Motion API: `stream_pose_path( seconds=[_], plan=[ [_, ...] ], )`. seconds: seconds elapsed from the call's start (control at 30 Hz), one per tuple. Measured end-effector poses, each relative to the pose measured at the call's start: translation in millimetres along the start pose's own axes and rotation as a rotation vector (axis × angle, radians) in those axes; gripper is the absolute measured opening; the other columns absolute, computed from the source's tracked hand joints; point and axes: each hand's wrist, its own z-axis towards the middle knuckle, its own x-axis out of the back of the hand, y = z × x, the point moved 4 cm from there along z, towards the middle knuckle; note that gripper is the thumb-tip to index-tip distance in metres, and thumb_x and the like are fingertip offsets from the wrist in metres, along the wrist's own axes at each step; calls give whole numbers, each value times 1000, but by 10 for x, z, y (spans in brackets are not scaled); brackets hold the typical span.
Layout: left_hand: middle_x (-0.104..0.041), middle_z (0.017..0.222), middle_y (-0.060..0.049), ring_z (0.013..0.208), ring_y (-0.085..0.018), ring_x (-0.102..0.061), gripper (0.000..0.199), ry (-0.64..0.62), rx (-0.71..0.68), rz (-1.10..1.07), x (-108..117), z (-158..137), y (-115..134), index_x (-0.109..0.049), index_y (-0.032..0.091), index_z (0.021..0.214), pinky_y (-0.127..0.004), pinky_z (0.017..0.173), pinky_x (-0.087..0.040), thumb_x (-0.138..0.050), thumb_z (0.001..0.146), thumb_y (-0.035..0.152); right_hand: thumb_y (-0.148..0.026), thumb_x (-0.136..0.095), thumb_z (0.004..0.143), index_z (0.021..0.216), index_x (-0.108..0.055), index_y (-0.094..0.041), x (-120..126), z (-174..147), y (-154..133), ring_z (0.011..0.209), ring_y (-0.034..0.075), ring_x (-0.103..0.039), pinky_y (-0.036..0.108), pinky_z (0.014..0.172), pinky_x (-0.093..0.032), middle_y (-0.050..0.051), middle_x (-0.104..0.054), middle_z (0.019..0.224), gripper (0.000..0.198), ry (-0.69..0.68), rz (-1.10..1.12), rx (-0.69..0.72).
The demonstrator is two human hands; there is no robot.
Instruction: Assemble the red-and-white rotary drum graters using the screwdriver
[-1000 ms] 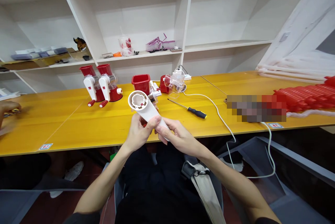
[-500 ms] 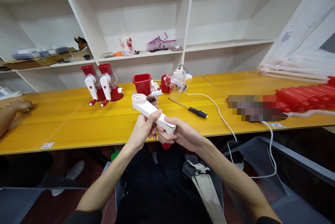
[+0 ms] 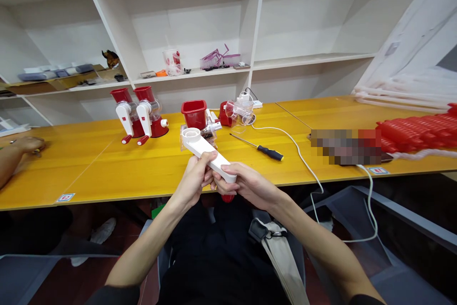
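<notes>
Both hands hold a white crank handle [image 3: 206,149] over the table's front edge, its round socket end pointing away from me. My left hand [image 3: 194,179] grips the middle, thumb on top. My right hand [image 3: 246,181] closes round the near end, thumb pressing on the upper face. Below that end a red knob [image 3: 227,198] shows. Just beyond the handle are a red hopper [image 3: 194,113] and clear and metal parts, partly hidden by it. A screwdriver [image 3: 271,152] with a black and yellow grip lies to the right.
Two assembled red and white rotary graters [image 3: 150,114] stand at the back left. A clear plastic housing [image 3: 240,111] lies by a red base, near a white cable [image 3: 293,141]. Red parts [image 3: 417,129] are stacked at right. Another person's hand [image 3: 30,144] rests at far left.
The near end of the crank handle has tilted slightly, and the dark seam seen along it before no longer shows. Both hands keep their hold; the other objects stay put.
</notes>
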Motion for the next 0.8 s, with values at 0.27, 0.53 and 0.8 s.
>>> stream_pose_path(
  seconds=[0.27,0.53,0.8],
  plan=[
    [-57,48,3,36,-5,-42,37,-143,-151,143,23,17,43,-55,16,66,-17,36,-34,-65,78,50,-54,-50,95,74,-55,-14,3,-22,-92,50,6,-30,24,52,-25,-4,-42,58,46,78,-325,159],
    [-55,50,3,42,-6,-44,40,-115,-259,211,57,-25,65,-54,16,68,-16,38,-34,-63,84,51,-58,-50,94,71,-52,-14,0,-19,-110,58,7,-35,23,56,-30,-2,-42,63,49,100,-459,221],
    [-50,51,5,41,-7,-45,41,108,-544,196,169,-45,187,-53,18,68,-17,36,-34,-67,81,54,-47,-49,98,83,-57,-14,46,-57,-161,60,8,-42,22,59,-34,-3,-46,63,38,60,-614,302]
  ],
)
